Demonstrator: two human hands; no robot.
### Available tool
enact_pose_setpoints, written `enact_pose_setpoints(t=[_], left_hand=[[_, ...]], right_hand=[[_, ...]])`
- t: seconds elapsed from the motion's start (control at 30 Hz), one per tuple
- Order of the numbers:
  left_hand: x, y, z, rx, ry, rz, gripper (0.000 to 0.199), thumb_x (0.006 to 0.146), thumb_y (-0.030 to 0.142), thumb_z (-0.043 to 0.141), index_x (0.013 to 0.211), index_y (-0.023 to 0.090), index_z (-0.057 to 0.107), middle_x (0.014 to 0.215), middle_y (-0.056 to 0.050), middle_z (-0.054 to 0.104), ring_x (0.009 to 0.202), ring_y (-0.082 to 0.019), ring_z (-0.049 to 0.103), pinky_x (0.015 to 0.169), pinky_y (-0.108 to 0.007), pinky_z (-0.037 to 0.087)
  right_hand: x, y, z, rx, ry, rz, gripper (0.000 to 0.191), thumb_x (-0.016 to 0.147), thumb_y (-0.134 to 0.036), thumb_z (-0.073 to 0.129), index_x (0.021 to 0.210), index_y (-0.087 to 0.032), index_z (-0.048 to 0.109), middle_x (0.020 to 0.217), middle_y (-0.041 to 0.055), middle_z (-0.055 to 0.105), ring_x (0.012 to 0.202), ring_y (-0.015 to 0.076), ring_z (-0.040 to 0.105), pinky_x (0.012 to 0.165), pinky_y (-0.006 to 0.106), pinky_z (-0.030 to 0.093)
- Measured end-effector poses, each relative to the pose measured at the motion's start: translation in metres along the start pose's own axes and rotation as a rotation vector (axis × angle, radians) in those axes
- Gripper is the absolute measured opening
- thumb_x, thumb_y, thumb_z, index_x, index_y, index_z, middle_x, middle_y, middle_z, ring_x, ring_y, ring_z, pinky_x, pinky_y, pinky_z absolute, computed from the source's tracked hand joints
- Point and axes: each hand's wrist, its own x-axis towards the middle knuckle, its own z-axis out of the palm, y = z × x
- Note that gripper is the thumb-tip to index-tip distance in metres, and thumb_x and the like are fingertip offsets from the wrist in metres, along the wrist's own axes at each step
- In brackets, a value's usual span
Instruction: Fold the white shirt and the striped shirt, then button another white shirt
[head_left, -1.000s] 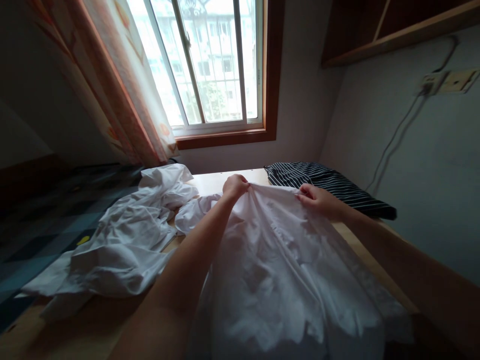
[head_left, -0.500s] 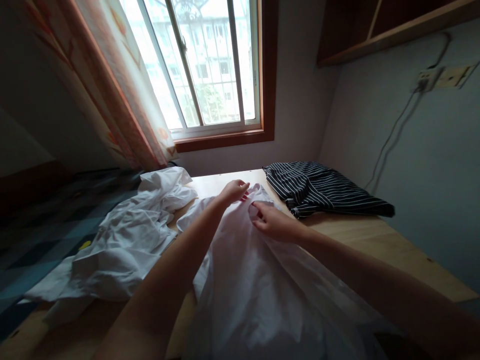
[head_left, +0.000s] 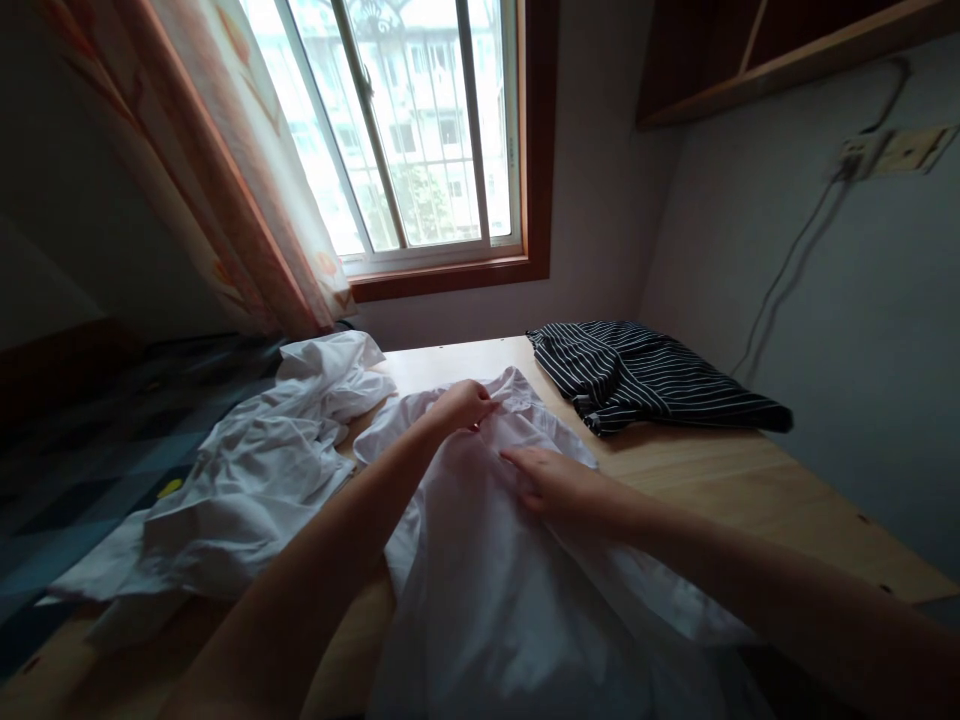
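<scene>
A white garment [head_left: 480, 580] lies lengthwise over the wooden table, its collar end pointing toward the window. My left hand [head_left: 466, 405] pinches the cloth just below the collar, fingers closed on it. To the right and a little nearer, my right hand [head_left: 544, 480] rests on the same garment; its index finger points left along the fabric, and the other fingers are partly hidden beneath the hand. Whether those fingers grip the cloth is unclear.
A crumpled white garment [head_left: 255, 490] lies on the left, partly over a dark checked cloth [head_left: 67, 480]. A black striped garment [head_left: 660, 385] is at the back right of the wooden table [head_left: 750, 490]. The window [head_left: 420, 130] is behind.
Both hands have moved nearer along the garment, away from its collar end. My left hand has closed on the cloth, and more of the collar area shows.
</scene>
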Motion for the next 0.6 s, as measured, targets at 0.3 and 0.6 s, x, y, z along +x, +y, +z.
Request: enact_pose_setpoints(t=[0.3, 0.6], left_hand=[[0.023, -0.017, -0.002, 0.297, 0.295, -0.004, 0.024, 0.090, 0.021, 0.051, 0.090, 0.011, 0.073, 0.092, -0.017, 0.074, 0.082, -0.023, 0.070, 0.073, -0.028, 0.049], [0.035, -0.037, -0.005, 0.515, 0.334, 0.031, 0.028, 0.090, 0.035, 0.054, 0.096, 0.018, 0.075, 0.098, -0.014, 0.075, 0.089, -0.025, 0.069, 0.077, -0.029, 0.048]], right_hand=[[-0.058, -0.009, -0.023, -0.199, -0.143, 0.137, 0.023, 0.080, -0.021, 0.061, 0.102, -0.017, 0.066, 0.095, 0.0123, 0.072, 0.085, 0.0261, 0.067, 0.071, 0.033, 0.046], [-0.093, -0.056, -0.033, -0.056, -0.465, -0.033, 0.030, 0.083, -0.019, 0.062, 0.111, -0.025, 0.069, 0.090, 0.0032, 0.074, 0.071, 0.0158, 0.064, 0.054, 0.023, 0.039]])
